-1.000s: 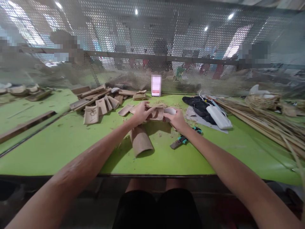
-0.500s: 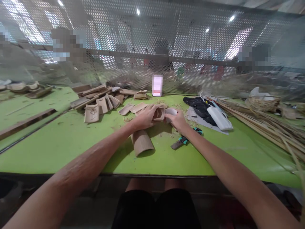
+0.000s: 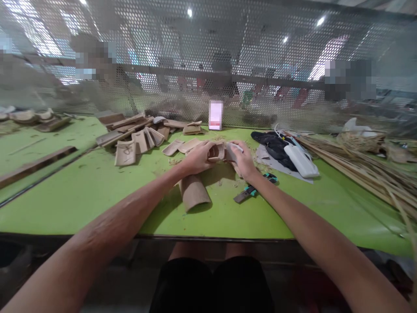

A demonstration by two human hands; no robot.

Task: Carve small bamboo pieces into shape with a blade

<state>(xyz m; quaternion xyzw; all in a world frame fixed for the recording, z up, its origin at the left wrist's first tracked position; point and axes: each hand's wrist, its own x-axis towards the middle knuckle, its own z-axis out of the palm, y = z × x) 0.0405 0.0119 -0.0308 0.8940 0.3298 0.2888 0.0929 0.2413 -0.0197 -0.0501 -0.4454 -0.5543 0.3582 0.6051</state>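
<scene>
My left hand (image 3: 197,159) is wrapped round a small hollow bamboo piece (image 3: 220,151) whose open side faces me. Right beside it, my right hand (image 3: 243,160) grips a pale grey sheet (image 3: 233,151), perhaps sandpaper, at the piece's right edge. Below my left hand a larger curved bamboo piece (image 3: 194,193) lies on the green table (image 3: 228,219). A utility knife (image 3: 250,191) with teal parts rests under my right forearm. Small curved bamboo pieces (image 3: 190,146) lie behind my left hand.
Stacked bamboo pieces (image 3: 125,152) lie at the left, near a long wooden strip (image 3: 35,165). A lit phone (image 3: 215,115) stands against the mesh screen (image 3: 182,87). At the right are black gloves (image 3: 273,148), a white power bank-like object (image 3: 300,161) and long bamboo strips (image 3: 352,169).
My right hand has shifted slightly, with its fingers now over the top of the grey sheet, which shows more. My left hand still holds the hollow piece, a little turned.
</scene>
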